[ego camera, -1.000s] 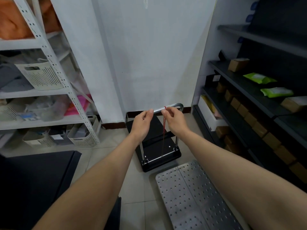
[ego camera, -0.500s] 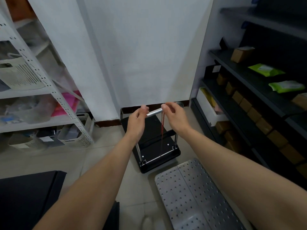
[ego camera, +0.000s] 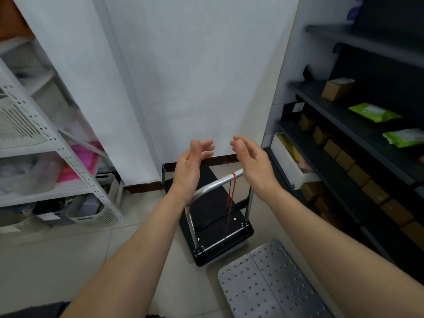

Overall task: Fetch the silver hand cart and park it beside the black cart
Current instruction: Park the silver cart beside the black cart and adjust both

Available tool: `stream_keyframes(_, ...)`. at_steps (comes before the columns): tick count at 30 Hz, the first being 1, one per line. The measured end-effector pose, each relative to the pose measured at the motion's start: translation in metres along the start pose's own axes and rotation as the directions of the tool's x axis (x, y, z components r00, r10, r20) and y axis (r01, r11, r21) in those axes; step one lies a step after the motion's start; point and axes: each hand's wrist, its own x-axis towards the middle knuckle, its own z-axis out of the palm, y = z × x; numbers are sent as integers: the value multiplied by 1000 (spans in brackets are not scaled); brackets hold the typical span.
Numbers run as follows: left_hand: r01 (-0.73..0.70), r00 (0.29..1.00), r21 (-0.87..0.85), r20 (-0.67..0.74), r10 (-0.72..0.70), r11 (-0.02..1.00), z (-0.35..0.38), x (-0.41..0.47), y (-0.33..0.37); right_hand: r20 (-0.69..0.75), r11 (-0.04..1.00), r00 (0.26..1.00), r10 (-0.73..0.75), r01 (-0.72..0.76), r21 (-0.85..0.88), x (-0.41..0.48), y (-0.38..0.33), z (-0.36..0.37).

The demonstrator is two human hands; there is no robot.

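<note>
Left hand [ego camera: 191,166] and right hand [ego camera: 251,161] spread, empty, above black cart [ego camera: 215,216] handle [ego camera: 218,183]. Silver cart [ego camera: 270,285] at 5 o'clock, cropped by frame edge; bare floor [ego camera: 91,253] at 8.

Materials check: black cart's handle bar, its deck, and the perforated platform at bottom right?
Handle bar: looks like polished or chromed metal tube, bright highlights along it.
Black cart deck: matte black, likely plastic or coated board; no sheen to settle it.
Perforated platform: silver-grey sheet metal, probably aluminium or steel, dull brushed look with regular punched holes.
</note>
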Motion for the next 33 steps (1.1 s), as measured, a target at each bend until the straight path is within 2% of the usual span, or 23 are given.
stream_keyframes(5,3,998,19,62,-4,1000,-5,23,-10,6,1000,1000,5,-5,-11,23,6,3)
stream_keyframes(12,139,985,109,89,-149,984,-8,48,-45,16,990,997,73,-71,-125,60,34,1)
stream_keyframes(18,178,975,205,96,-201,962,0,63,-72,25,975,993,113,-106,-197,80,66,1)
stream_keyframes(21,238,953,235,129,-273,943,4,68,-91,49,952,987,150,-131,-276,89,91,2)
stream_keyframes(26,270,927,388,143,-347,881,5,77,-138,84,824,956,280,-194,-533,108,137,2)
stream_keyframes(29,279,901,450,183,-393,849,8,79,-159,109,747,927,359,-216,-629,114,158,1)
stream_keyframes(33,282,883,497,200,-424,821,11,81,-178,133,615,918,373,-138,-777,120,178,1)
